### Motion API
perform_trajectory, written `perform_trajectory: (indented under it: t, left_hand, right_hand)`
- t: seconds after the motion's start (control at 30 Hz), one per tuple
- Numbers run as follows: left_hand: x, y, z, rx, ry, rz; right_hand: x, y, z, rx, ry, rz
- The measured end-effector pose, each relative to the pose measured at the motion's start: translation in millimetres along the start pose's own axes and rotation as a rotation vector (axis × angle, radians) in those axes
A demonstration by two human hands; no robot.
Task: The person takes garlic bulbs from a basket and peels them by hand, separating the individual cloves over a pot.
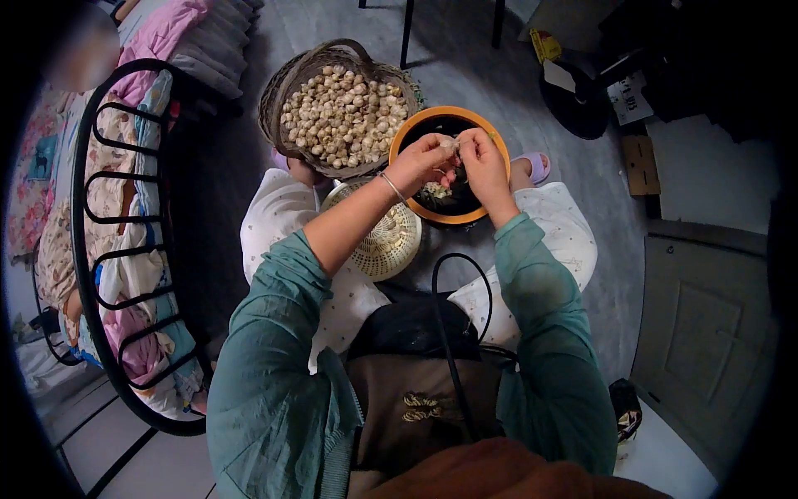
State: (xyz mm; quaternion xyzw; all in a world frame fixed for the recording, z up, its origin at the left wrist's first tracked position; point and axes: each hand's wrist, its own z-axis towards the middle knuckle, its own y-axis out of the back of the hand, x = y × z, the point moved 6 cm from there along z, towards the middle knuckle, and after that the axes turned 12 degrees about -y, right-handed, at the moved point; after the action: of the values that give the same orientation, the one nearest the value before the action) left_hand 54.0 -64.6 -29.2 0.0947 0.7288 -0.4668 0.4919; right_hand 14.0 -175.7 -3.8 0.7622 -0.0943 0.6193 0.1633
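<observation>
My left hand point(422, 162) and my right hand point(485, 170) meet above an orange-rimmed dark basin point(453, 219). Between their pinched fingers is a small pale piece, too small to name surely. Some pale scraps point(435, 191) lie inside the basin, below the fingers. A wicker basket point(272, 104) with a handle, full of small whitish round bulbs point(345, 116) like garlic, stands to the left of the basin. Under my left forearm, partly hidden by it, sits a cream plastic colander point(399, 249) with a few pale pieces in it.
A black metal bed frame point(81, 200) with bedding stands at the left. Black chair or table legs point(407, 33) are at the top. At the right are a round black base point(573, 104), a small brown box point(641, 165) and a grey door panel point(694, 312). A black cable loops over my lap.
</observation>
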Motion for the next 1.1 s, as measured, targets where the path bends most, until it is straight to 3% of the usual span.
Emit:
perform_trajectory:
  t: [0.1, 0.4, 0.9, 1.1]
  left_hand:
    - [0, 3, 1, -0.027, -0.013, 0.079]
    - [-2, -1, 0, 0.015, 0.038, -0.056]
    - [1, 3, 1, 0.020, 0.042, -0.119]
    - [-1, 2, 0, 0.072, 0.018, -0.101]
  right_hand:
    - [-6, -2, 4, 0.015, 0.078, -0.030]
    - [-17, 10, 9, -0.103, -0.075, -0.019]
    - [1, 6, 1, -0.065, 0.039, -0.022]
    - [-10, 27, 16, -0.250, 0.054, -0.014]
